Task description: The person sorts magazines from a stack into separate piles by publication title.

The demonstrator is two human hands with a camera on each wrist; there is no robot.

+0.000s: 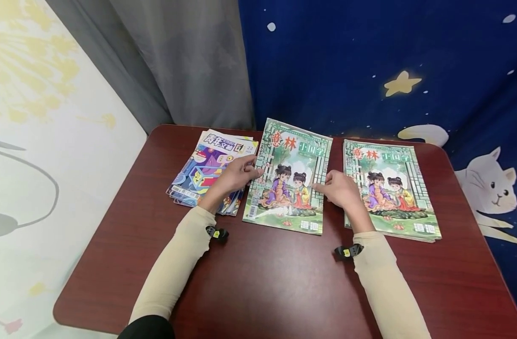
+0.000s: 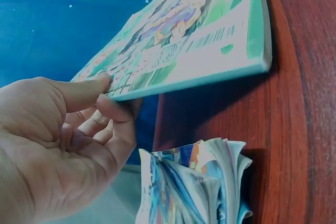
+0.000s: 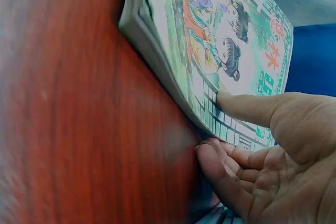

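Observation:
A green magazine (image 1: 284,155) with two cartoon children on its cover is between my hands at the middle of the table. My left hand (image 1: 235,175) pinches its left edge, thumb on the cover and fingers beneath. In the left wrist view, the magazine (image 2: 210,51) is tilted, with its left edge raised off the table. At the opposite edge, my right hand (image 1: 341,189) grips it, the thumb lying on the cover and the other fingers curled at the rim. The right wrist view shows the magazine (image 3: 205,51) slightly bent near that thumb.
To the left lies an uneven stack of purple-covered magazines (image 1: 199,160), partly behind my left hand. A stack of matching green magazines (image 1: 394,188) lies on the right. The dark red table (image 1: 275,282) meets blue and grey curtains (image 1: 199,61) at its back edge.

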